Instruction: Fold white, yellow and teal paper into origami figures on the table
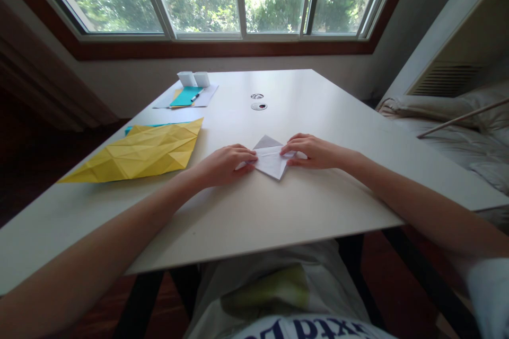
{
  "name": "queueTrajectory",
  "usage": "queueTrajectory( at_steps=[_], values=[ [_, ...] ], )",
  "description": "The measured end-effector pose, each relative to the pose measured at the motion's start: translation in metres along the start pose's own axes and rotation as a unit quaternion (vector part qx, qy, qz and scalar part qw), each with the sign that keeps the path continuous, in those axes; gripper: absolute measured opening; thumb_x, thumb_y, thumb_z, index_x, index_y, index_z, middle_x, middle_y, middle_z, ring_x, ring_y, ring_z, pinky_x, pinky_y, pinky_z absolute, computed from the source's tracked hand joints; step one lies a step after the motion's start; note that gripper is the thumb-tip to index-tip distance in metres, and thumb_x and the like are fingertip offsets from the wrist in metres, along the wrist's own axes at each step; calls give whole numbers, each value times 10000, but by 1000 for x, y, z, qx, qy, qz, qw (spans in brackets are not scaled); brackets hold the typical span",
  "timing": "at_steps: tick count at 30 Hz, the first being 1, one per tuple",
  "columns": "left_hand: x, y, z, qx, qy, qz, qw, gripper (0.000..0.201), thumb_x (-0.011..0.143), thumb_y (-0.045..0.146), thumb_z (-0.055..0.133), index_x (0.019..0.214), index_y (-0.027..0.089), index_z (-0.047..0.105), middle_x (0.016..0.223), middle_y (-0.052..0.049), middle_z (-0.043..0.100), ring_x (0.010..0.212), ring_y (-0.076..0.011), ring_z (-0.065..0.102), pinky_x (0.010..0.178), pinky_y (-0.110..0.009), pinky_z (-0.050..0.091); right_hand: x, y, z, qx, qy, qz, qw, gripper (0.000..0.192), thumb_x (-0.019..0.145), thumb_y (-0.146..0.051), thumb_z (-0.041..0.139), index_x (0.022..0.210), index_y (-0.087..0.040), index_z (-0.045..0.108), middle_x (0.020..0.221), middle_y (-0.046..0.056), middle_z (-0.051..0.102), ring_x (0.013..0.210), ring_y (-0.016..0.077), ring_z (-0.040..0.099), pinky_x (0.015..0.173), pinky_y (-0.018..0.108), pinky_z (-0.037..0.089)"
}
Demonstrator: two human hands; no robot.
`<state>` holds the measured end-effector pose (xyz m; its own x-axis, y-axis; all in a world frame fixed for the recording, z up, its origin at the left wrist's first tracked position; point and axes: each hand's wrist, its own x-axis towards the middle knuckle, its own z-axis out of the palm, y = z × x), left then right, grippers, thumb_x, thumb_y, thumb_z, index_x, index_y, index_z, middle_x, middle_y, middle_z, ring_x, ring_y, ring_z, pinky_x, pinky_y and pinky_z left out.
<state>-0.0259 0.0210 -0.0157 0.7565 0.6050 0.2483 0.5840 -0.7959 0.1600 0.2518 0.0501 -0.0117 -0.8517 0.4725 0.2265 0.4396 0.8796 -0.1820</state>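
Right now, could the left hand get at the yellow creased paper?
Likely yes: the yellow creased paper lies to the left of the left hand with nothing visible between them, though that hand touches the folded white paper.

Your white top [287, 328], dark blue lettering [298, 329] across it, pale sleeve [491, 291] on your right, pale lap cloth [318, 262], yellow-green patch [270, 291], your left hand [228, 164] and right hand [312, 151] bare

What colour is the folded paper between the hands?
The folded paper is white; the head view shows it.
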Motion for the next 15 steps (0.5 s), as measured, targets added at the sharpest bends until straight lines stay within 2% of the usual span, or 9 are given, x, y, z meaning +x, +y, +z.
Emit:
queueTrajectory(
  at_steps=[6, 15],
  values=[
    [0, 0, 0, 0, -11, -8, 1000, 305, 878, 291, 438, 1088, 196, 639, 1109, -72, 657, 1007, -194, 602, 884, -321, 478, 3, -7, 2, -20, 15, -48, 999, 278, 918, -297, 417, 982, -184, 663, 983, 90, 680, 933, 189, 593, 845, 333, 435],
    [-1, 2, -2, -4, -19, -3, 1000, 303, 867, 326, 469, 1067, 170, 634, 1116, -96, 647, 1013, -211, 592, 886, -335, 468, 4, -13, 4, -29, 30, -14, 999, 288, 931, -282, 375, 928, -161, 636, 876, 95, 670, 806, 174, 605, 728, 278, 440]
  ],
)
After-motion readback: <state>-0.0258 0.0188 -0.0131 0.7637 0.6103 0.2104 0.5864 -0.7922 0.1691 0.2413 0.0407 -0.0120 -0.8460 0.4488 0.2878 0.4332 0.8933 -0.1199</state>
